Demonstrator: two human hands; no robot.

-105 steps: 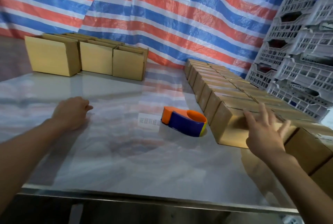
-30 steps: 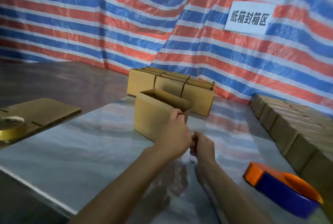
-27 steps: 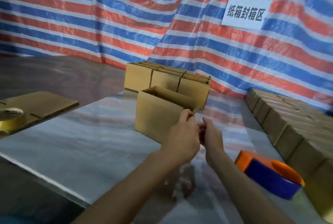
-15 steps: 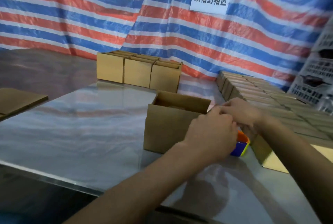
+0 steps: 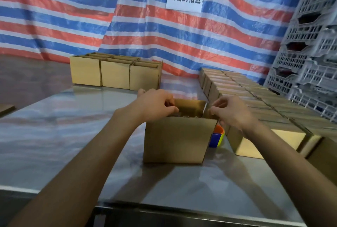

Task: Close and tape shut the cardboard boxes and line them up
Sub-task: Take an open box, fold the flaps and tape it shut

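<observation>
An open cardboard box (image 5: 176, 140) stands on the steel table (image 5: 54, 135) right in front of me, its top flaps up. My left hand (image 5: 156, 104) curls over the box's left top edge and pinches the left flap. My right hand (image 5: 230, 111) pinches the right flap at the box's right top corner. An orange and blue tape dispenser (image 5: 217, 138) lies just behind the box's right side, mostly hidden by it.
Three open boxes (image 5: 116, 75) stand side by side at the back left. A long row of closed boxes (image 5: 255, 102) runs along the right side of the table. Grey plastic crates (image 5: 313, 48) are stacked at the far right. A striped tarp hangs behind.
I pulled one open box from the back group to the table's front, beside the tape dispenser. Both hands have shifted from its near corner to the two side flaps.
</observation>
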